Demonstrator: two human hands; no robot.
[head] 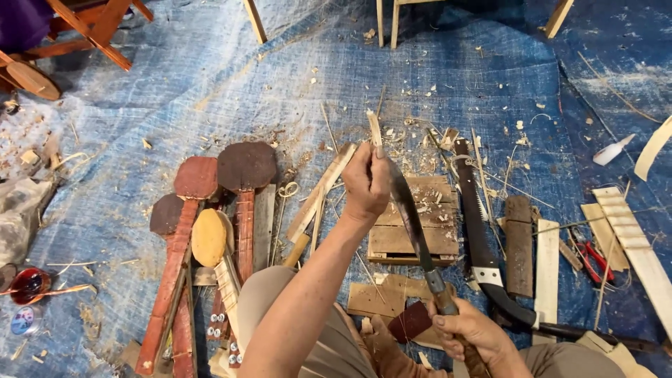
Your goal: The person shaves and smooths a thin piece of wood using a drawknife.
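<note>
- Head view: my left hand (365, 183) is stretched forward, fingers wrapped tight around a thin pale wooden sliver (375, 131) that stands upright out of the fist, above the small slatted wooden block (413, 234) on the blue tarpaulin (210, 77).
- My right hand (470, 330), close to my knee, has its fingers closed round the wooden handle of a long dark curved-blade knife (411, 217); the blade runs up to meet the sliver just beside the left thumb.
- To carve well here, I judge the edge should lie shallow along the grain and push away from the left fingers, taking thin shavings.
- Near the block lies a black-handled pruning saw (477, 224). Left of my arm lie reddish-brown unfinished stringed-instrument necks with round bodies (210, 210). Red-handled pliers (596, 259) lie well apart on the right.
</note>
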